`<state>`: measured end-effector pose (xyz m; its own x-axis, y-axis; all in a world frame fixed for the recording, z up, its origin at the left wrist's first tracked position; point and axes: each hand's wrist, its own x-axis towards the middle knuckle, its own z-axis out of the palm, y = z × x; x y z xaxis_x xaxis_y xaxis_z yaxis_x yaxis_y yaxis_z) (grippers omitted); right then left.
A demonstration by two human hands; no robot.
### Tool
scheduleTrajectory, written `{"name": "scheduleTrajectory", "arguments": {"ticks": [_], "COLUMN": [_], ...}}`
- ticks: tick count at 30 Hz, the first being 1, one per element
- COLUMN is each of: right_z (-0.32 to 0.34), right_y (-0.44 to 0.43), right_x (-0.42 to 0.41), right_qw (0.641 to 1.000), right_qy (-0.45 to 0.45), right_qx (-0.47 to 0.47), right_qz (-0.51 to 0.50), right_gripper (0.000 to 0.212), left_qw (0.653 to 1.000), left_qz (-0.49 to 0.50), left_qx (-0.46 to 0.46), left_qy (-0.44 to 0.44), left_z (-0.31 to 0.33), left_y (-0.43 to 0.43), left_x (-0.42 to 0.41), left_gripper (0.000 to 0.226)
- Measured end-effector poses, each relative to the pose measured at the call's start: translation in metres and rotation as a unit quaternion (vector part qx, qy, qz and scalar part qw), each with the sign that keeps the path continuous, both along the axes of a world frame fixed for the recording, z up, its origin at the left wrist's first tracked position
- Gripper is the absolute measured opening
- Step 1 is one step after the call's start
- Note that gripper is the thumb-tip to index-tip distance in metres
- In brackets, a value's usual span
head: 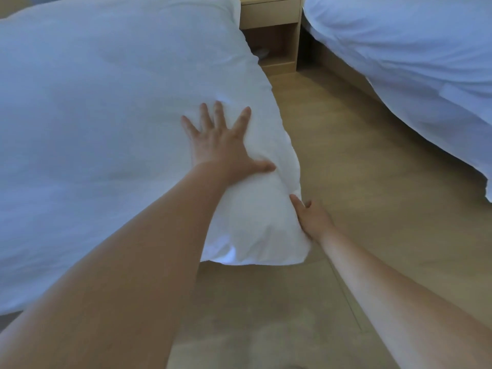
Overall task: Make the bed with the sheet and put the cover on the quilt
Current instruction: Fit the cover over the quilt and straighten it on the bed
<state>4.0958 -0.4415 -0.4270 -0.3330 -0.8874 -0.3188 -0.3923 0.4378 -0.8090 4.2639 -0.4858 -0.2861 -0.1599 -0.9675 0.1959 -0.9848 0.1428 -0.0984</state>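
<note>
Quilt corner under left hand, flat and splayed; right hand against its side edge, grip unclear.

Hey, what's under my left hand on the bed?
The left hand presses flat on the white quilt, near its corner. Whatever lies beneath the quilt is covered and cannot be seen.

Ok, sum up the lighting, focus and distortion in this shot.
Head view: dim, bluish cast over the quilt, brightest at its near corner by the left hand; no glare, only soft shadow on the floor; focus slightly soft; wide-angle lens swells the forearms and curves the second bed.
</note>
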Motion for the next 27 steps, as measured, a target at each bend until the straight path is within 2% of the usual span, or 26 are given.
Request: {"name": "scheduleTrajectory", "arguments": {"ticks": [2,4,5,7,9,10,12,13,14,15,16,17,18,19,21,23,25,27], "right_z": [0.009,0.031,0.046,0.076,0.098,0.107,0.120,0.124,0.128,0.128,0.128,0.126,0.124,0.122,0.119,0.117,0.116,0.115], "right_y": [0.005,0.020,0.029,0.042,0.044,0.041,0.030,0.025,0.021,0.017,0.015,0.014,0.013,0.013,0.012,0.011,0.012,0.019], "right_x": [0.008,0.022,0.031,0.058,0.090,0.106,0.139,0.150,0.166,0.174,0.184,0.192,0.199,0.203,0.209,0.210,0.214,0.222], "right_qw": [0.997,0.983,0.972,0.943,0.906,0.883,0.841,0.830,0.818,0.809,0.797,0.785,0.778,0.775,0.772,0.774,0.777,0.767], "right_qy": [0.062,0.070,0.061,0.095,0.187,0.238,0.317,0.338,0.353,0.367,0.384,0.399,0.411,0.421,0.436,0.437,0.431,0.443], "right_qx": [-0.040,-0.156,-0.223,-0.314,-0.308,-0.284,-0.251,-0.247,-0.251,-0.254,-0.258,-0.262,-0.263,-0.266,-0.264,-0.260,-0.266,-0.262], "right_qz": [-0.039,-0.063,-0.047,0.062,0.222,0.289,0.361,0.370,0.378,0.382,0.389,0.394,0.395,0.391,0.380,0.377,0.374,0.383], "right_gripper": [0.052,0.046,0.047,0.061,0.072,0.070,0.063,0.063,0.063,0.064,0.065,0.065,0.066,0.066,0.067,0.069,0.079,0.086], "left_qw": [1.000,0.997,0.994,0.982,0.963,0.950,0.898,0.845,0.755,0.642,0.517,0.407,0.322,0.271,0.242,0.241,0.286,0.327], "left_qz": [-0.013,-0.054,-0.079,-0.108,-0.050,0.011,0.200,0.308,0.398,0.437,0.414,0.354,0.290,0.255,0.257,0.243,0.273,0.335], "left_qx": [-0.009,-0.011,-0.016,-0.085,-0.178,-0.208,-0.217,-0.186,-0.155,-0.125,-0.093,-0.054,-0.053,-0.096,-0.199,-0.265,-0.264,-0.210], "left_qy": [0.021,0.054,0.069,0.127,0.195,0.230,0.327,0.397,0.498,0.617,0.743,0.841,0.900,0.923,0.914,0.902,0.880,0.858], "left_z": [0.002,0.002,-0.002,-0.014,-0.033,-0.041,-0.054,-0.058,-0.062,-0.064,-0.069,-0.070,-0.068,-0.065,-0.053,-0.053,-0.075,-0.100], "left_y": [0.006,0.025,0.040,0.072,0.102,0.111,0.123,0.124,0.125,0.123,0.119,0.116,0.112,0.106,0.110,0.132,0.159,0.166], "left_x": [0.001,0.009,0.018,0.047,0.085,0.104,0.142,0.157,0.176,0.190,0.207,0.221,0.231,0.238,0.243,0.244,0.242,0.244], "left_gripper": [0.101,0.084,0.076,0.063,0.064,0.067,0.078,0.086,0.092,0.096,0.095,0.089,0.081,0.072,0.050,0.035,0.031,0.036]}}
